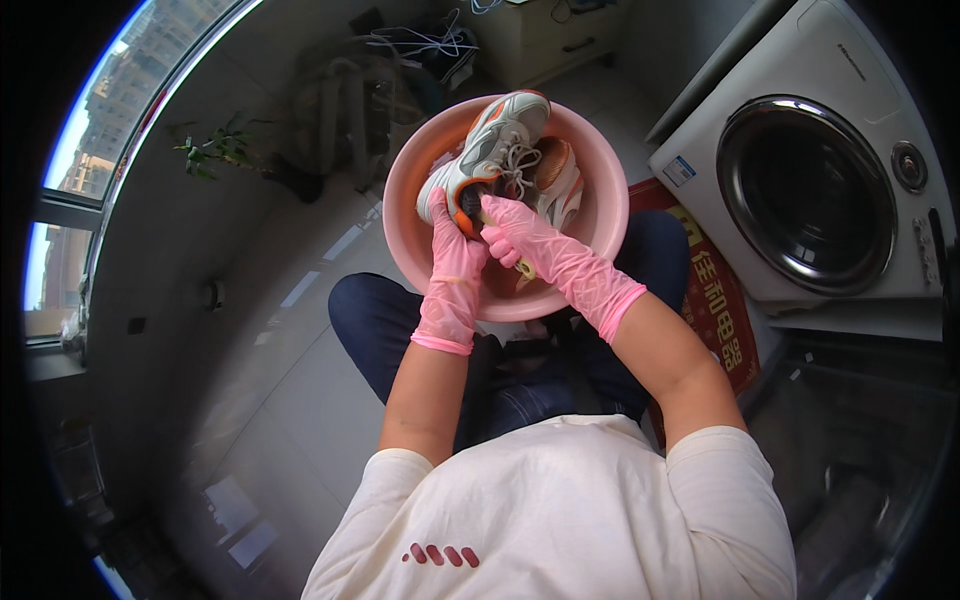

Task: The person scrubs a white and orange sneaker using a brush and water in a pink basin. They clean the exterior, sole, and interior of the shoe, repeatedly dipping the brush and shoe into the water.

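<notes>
My left hand (455, 244), in a pink rubber glove, grips the heel of a white and grey sneaker (486, 146) with orange trim. The sneaker is tilted, toe pointing away from me, above a pink plastic basin (621, 217). In my right hand (517, 234), gloved alike, is a brush with a pale yellow handle (527, 268). Its dark bristles (471, 201) press into the sneaker's opening near the heel. A second sneaker (556, 184) with a tan sole part leans inside the basin. My fingers partly hide the brush handle.
A white front-loading washing machine (806, 195) stands at the right, with a red mat (712, 292) bearing writing before it. A potted plant (217, 150) is at the left, near the window. A drawer cabinet (559, 45) and cables (435, 37) are at the back.
</notes>
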